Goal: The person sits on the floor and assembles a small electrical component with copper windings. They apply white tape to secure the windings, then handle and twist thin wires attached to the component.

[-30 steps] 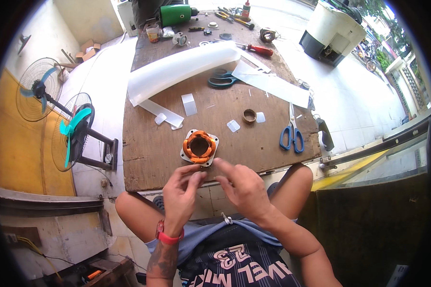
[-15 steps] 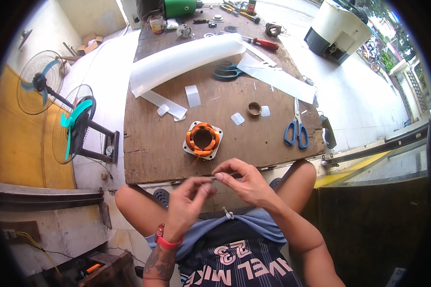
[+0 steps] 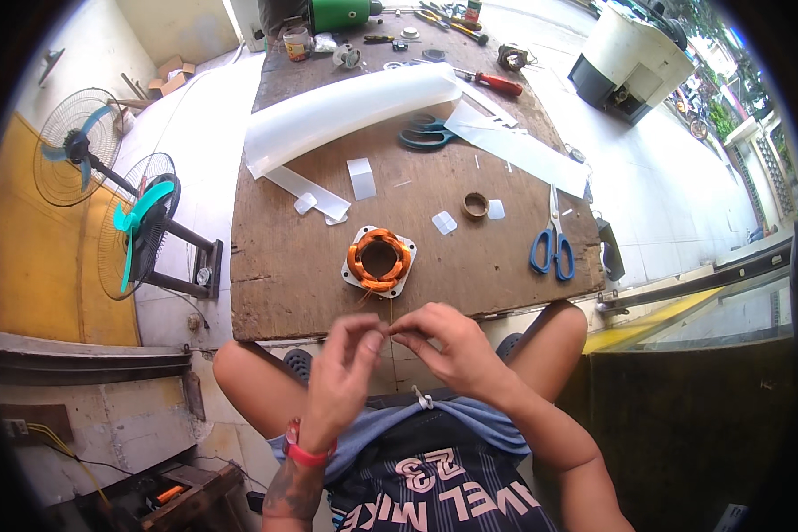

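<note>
"Copper-orange wound ring [image 3: 379, 285] on a square, pale metal frame [image 3: 406, 268]. Sits on the brown wooden table [image 3: 284, 275], near its front edge, just beyond both hands. Handling?"

"Probably dense for its bulk, frame stiff. Take it by two opposite frame edges, thumbs clear of the windings; those could nick or loosen, I'd judge. Bare metal perhaps slick."

"And the thin, copper-coloured wire [image 3: 391, 309] off its near side?"

"Very light, springy, likely easy to kink or snap. Fingertip pinch; no hard tug against the ring."

"Fingers?"

"Right hand [image 3: 452, 348]: thumb and forefinger drawn together at the wire, seemingly pinching it. Left hand [image 3: 350, 350]: fingers curled, thumb slightly apart, blurred. Whether it has hold of anything, cannot tell."

"Hidden?"

"Ring's underside, most of its dark bore. Wire hard to follow past the fingertips. Short loose strands [image 3: 364, 297] at the ring's near side, count unclear. Farther up, dark-teal-handled scissors [image 3: 434, 133] lose their blades at a flat, translucent plastic strip [image 3: 523, 152]; a green cylinder [image 3: 337, 13] is cut off above."
</note>
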### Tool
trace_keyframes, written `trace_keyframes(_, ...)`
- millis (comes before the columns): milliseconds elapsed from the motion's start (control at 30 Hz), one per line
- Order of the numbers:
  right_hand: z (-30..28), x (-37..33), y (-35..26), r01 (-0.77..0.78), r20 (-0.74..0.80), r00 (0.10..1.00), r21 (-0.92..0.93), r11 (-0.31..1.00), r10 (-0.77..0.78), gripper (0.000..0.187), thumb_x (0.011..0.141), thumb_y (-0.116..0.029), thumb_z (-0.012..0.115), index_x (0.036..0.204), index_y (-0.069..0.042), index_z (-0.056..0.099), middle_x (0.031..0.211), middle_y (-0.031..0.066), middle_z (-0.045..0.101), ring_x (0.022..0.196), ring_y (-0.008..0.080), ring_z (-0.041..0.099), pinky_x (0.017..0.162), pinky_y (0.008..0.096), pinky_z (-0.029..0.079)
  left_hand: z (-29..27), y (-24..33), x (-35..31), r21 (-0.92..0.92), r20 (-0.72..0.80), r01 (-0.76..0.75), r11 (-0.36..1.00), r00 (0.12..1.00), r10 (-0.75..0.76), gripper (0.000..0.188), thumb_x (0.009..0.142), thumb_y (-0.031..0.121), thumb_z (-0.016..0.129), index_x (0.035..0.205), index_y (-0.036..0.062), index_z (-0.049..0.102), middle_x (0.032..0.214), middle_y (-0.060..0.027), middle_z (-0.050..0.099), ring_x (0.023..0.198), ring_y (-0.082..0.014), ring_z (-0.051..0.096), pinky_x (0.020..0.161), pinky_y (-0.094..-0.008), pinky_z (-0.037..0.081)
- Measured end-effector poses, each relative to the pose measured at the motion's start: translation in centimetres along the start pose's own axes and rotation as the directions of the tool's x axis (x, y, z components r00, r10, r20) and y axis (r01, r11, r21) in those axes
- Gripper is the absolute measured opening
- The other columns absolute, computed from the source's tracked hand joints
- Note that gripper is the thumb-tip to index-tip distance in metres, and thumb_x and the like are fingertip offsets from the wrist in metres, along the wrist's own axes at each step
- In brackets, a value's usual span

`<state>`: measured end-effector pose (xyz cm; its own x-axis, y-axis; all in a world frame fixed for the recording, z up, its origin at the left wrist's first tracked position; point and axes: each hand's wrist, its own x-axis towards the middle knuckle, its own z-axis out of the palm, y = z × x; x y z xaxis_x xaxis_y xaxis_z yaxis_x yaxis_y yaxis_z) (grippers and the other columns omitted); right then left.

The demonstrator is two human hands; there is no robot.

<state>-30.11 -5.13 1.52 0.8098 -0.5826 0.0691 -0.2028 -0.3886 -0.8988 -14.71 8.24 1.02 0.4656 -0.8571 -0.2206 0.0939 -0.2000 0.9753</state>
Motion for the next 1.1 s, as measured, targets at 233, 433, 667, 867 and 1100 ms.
trace_keyframes(233, 0.0, -0.6, -0.4, -0.221, -0.108, 0.965, 0.167, 0.961, 0.241, 0.020, 0.093, -0.011, 0.078, 0.112, -0.004, 0.073, 0.103, 0.0114, 0.070, 0.099, 0.0284, 0.068, 0.084, 0.0381, 0.055, -0.2, -0.3, 1.3, -0.069, 0.044, 0.002, 0.998, 0.999, 0.001, 0.025, 0.106, 0.010, 0.066, 0.128, -0.0015, 0.067, 0.109, -0.0092, 0.076, 0.102, -0.0127, 0.072, 0.089, -0.0280, 0.058)
trace_keyframes(433, 0.9, -0.3, 0.5, 0.303, -0.076, 0.936, -0.324, 0.896, -0.344, 0.021, 0.092, -0.007, 0.076, 0.112, -0.006, 0.073, 0.095, 0.0128, 0.065, 0.089, 0.0307, 0.067, 0.080, 0.0424, 0.056, 0.2, -0.4, 0.6, -0.111, 0.043, -0.045, 0.993, 0.998, 0.050, 0.029, 0.111, 0.018, 0.060, 0.133, 0.0000, 0.063, 0.113, -0.0098, 0.077, 0.100, -0.0161, 0.074, 0.089, -0.0309, 0.061)
trace_keyframes(667, 0.3, -0.6, 0.3, -0.271, -0.095, 0.955, 0.091, 0.958, 0.279, 0.021, 0.096, -0.010, 0.077, 0.117, -0.006, 0.076, 0.091, 0.0084, 0.068, 0.082, 0.0159, 0.067, 0.074, 0.0353, 0.055, -0.1, -1.7, 0.7, -0.093, -0.055, 0.059, 0.994, 0.996, -0.064, 0.026, 0.110, 0.016, 0.062, 0.132, 0.0021, 0.062, 0.108, -0.0099, 0.078, 0.101, -0.0164, 0.075, 0.085, -0.0300, 0.061)
trace_keyframes(867, 1.2, -1.0, 0.8, 0.146, -0.045, 0.986, -0.252, 0.957, -0.162, 0.016, 0.097, -0.008, 0.072, 0.113, -0.006, 0.074, 0.098, 0.0083, 0.069, 0.093, 0.0281, 0.069, 0.081, 0.0376, 0.055, 1.1, -1.4, 0.9, -0.142, 0.015, 0.103, 0.985, 0.995, -0.102, 0.026, 0.110, 0.017, 0.063, 0.129, 0.0003, 0.067, 0.104, -0.0049, 0.076, 0.095, -0.0109, 0.073, 0.078, -0.0269, 0.058)
trace_keyframes(1100, -3.2, -1.0, 1.8, 0.153, -0.052, 0.985, -0.156, 0.976, -0.163, 0.021, 0.100, -0.010, 0.069, 0.121, -0.006, 0.073, 0.109, 0.0095, 0.070, 0.095, 0.0218, 0.068, 0.081, 0.0325, 0.055, 0.6, -4.0, 0.7, 0.189, -0.086, -0.085, 0.978, 0.991, 0.103, 0.019, 0.103, 0.017, 0.072, 0.112, 0.0002, 0.077, 0.094, -0.0092, 0.080, 0.080, -0.0111, 0.074, 0.071, -0.0273, 0.057)
